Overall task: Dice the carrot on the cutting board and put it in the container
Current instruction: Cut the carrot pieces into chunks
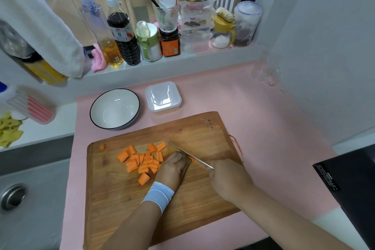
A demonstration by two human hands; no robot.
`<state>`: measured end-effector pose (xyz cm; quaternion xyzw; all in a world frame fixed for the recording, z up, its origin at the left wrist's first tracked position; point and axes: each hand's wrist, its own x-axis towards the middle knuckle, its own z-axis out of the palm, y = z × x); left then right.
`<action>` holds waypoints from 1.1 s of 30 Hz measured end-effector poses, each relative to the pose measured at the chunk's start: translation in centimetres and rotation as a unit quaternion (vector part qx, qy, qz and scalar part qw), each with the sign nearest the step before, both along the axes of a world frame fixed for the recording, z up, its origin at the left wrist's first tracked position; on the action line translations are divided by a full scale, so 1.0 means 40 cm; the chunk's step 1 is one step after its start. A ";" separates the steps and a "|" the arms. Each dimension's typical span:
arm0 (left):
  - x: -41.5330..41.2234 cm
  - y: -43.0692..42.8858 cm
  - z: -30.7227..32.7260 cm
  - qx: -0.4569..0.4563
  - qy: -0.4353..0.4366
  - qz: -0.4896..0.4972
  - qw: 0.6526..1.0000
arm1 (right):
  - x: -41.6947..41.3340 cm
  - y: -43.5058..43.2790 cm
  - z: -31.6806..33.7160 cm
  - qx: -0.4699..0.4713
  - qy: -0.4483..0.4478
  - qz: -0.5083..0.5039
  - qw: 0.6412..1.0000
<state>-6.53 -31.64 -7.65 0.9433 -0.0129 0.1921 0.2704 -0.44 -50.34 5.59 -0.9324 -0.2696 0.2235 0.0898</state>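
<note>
Several orange carrot chunks (142,160) lie in a loose pile on the wooden cutting board (203,195). One small end piece (103,146) sits apart near the board's far left corner. My left hand (174,168), with a pale blue wristband, curls its fingers over a last carrot piece (191,159). My right hand (229,176) grips the handle of a knife (187,154), whose blade runs along the left fingers against that piece. A white bowl with a dark rim (95,105) and a lidded clear plastic container (163,97) stand behind the board.
The board lies on a pink mat (263,128). Bottles and jars (125,32) line the window sill behind. A sink (14,196) is at the left, a black appliance (353,184) at the right edge. A towel (40,26) hangs at upper left.
</note>
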 end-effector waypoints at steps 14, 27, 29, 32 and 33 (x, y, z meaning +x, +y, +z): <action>0.000 -0.004 0.010 -0.014 -0.014 -0.001 1.000 | 0.009 0.001 -0.043 0.015 0.057 -0.028 0.998; -0.005 -0.005 0.011 0.011 -0.011 -0.006 1.000 | 0.017 0.000 -0.036 0.021 0.060 -0.026 0.998; -0.003 -0.005 0.008 0.010 -0.006 -0.005 1.000 | 0.020 0.003 -0.033 0.027 0.063 -0.028 0.997; 0.000 -0.005 0.004 0.011 -0.008 -0.004 1.000 | 0.016 -0.009 -0.035 0.016 0.054 -0.021 0.998; 0.001 -0.005 0.006 0.011 -0.010 -0.004 1.000 | 0.012 -0.013 -0.036 0.016 0.049 -0.021 0.998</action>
